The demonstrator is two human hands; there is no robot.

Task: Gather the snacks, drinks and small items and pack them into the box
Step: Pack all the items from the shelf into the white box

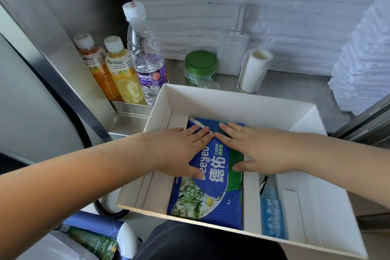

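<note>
your left hand [181,150] and right hand [259,150] press flat, fingers straight and together, on the wipes pack [211,200] in the box [232,96]; upright bottles [122,76] stand beyond its far-left corner, nearer your left hand

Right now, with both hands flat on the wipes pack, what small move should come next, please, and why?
Probably lift the left hand off the wipes pack toward the water bottle: the pack lies flat in the box, the bottle stands outside.
</note>
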